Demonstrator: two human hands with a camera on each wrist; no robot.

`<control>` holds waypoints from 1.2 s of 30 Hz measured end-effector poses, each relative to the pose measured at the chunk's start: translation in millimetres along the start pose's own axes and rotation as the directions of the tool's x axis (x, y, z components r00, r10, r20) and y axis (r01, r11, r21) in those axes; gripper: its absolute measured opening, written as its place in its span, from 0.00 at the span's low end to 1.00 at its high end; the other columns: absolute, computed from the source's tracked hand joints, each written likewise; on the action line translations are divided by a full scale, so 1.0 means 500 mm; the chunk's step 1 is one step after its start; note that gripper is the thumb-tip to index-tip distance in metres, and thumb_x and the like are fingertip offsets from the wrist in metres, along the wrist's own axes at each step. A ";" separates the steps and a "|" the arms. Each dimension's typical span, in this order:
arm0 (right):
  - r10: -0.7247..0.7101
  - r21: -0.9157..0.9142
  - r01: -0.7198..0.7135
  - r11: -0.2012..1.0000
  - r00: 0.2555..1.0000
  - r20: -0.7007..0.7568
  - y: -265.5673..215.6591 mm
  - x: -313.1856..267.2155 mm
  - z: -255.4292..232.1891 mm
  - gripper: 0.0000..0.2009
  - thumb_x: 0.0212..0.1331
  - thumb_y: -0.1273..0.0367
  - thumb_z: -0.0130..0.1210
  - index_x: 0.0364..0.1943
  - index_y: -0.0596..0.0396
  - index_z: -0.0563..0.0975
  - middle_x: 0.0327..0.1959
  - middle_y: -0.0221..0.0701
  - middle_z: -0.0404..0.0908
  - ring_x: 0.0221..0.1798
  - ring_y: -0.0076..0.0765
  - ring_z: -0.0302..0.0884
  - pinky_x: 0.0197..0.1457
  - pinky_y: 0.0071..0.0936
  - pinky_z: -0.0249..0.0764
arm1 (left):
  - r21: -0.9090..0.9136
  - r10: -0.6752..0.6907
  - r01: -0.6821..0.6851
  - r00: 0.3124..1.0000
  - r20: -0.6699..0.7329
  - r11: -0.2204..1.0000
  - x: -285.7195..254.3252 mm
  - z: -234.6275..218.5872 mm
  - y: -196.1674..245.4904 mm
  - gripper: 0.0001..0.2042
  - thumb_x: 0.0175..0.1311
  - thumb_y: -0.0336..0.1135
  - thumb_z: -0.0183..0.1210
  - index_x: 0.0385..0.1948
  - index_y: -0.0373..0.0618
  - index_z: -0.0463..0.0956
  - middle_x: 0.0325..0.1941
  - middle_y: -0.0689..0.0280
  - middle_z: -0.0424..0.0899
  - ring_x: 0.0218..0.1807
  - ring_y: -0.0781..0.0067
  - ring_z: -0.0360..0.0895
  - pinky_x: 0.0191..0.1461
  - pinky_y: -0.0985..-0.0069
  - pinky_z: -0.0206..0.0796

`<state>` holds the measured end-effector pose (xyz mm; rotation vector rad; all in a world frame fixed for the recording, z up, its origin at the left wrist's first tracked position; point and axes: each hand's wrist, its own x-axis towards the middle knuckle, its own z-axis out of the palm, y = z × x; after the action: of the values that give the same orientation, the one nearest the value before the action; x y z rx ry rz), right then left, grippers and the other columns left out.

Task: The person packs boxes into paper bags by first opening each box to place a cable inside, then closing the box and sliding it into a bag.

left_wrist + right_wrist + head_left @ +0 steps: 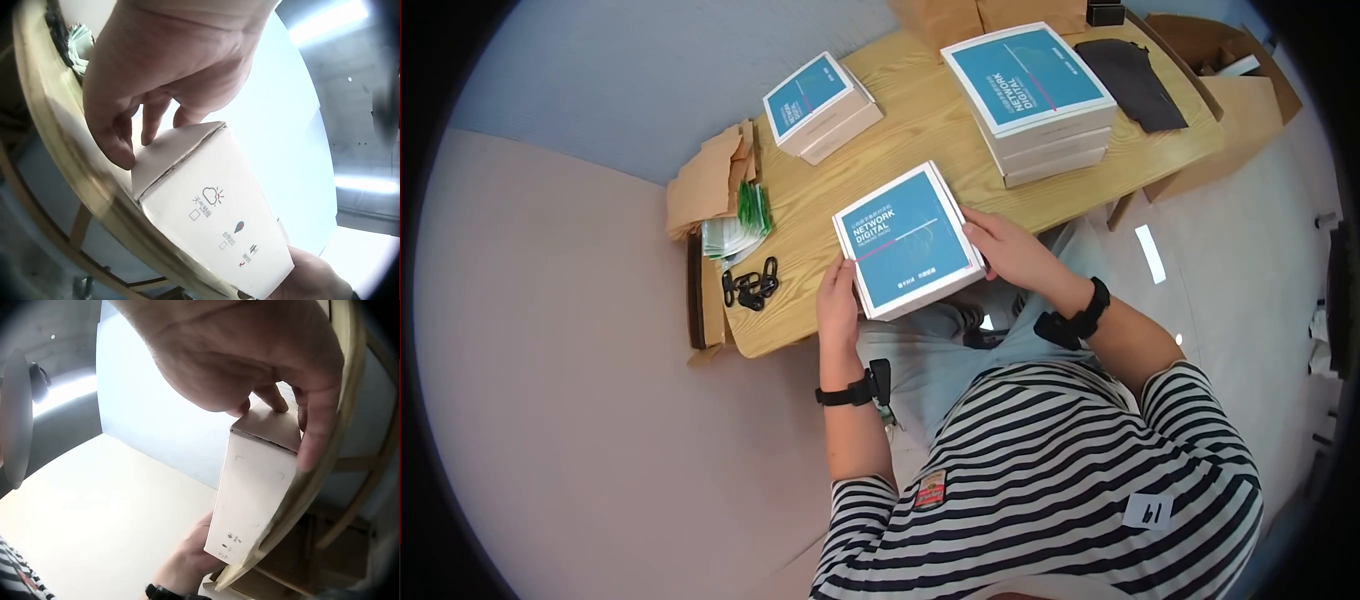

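A white cardboard box (912, 240) with a blue "NETWORK DIGITAL" top is held between both hands at the table's front edge. My left hand (837, 305) grips its left side, fingers bent over the end of the box (206, 206) in the left wrist view. On the opposite side, my right hand (1012, 255) holds the box end, with thumb and fingers around the corner of the box (253, 481) in the right wrist view. Small printed icons and characters show on the box's front side. Its underside is hidden.
Behind stand two stacks of similar boxes, one left (820, 105) and one right (1035, 95). Black clips (752, 285), green-and-white packets (745, 225) and brown paper (705, 180) lie left. A dark grey pouch (1130, 85) lies right, near an open carton (1230, 125).
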<state>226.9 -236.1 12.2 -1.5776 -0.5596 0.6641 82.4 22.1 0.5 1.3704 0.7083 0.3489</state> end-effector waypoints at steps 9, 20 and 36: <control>0.084 -0.063 -0.084 0.994 0.996 -0.008 -0.010 0.028 -0.012 0.24 0.75 0.59 0.49 0.66 0.63 0.74 0.33 0.38 0.83 0.32 0.30 0.81 0.39 0.28 0.76 | -0.057 0.030 -0.028 0.999 0.036 0.998 -0.016 0.003 -0.002 0.23 0.79 0.29 0.48 0.72 0.33 0.64 0.68 0.58 0.77 0.64 0.71 0.77 0.64 0.74 0.72; 0.293 0.049 -0.291 0.956 0.954 -0.058 0.060 -0.047 -0.049 0.27 0.73 0.51 0.53 0.57 0.65 0.79 0.40 0.36 0.83 0.32 0.28 0.82 0.34 0.26 0.78 | 0.165 0.116 -0.111 0.993 -0.025 0.980 -0.008 -0.012 0.024 0.27 0.77 0.34 0.54 0.73 0.34 0.61 0.73 0.53 0.71 0.70 0.64 0.72 0.69 0.69 0.68; 0.459 0.579 -0.542 0.609 0.836 0.300 0.067 -0.049 0.022 0.32 0.71 0.42 0.53 0.53 0.63 0.71 0.43 0.39 0.80 0.41 0.36 0.84 0.41 0.30 0.80 | 0.738 0.403 -0.422 0.888 0.220 0.526 0.074 0.014 0.037 0.34 0.62 0.43 0.70 0.65 0.30 0.69 0.61 0.46 0.73 0.63 0.47 0.71 0.69 0.60 0.63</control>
<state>200.8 -248.7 -19.6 -1.0092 0.0793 1.2434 117.7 42.9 9.0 2.4049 0.5037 0.4230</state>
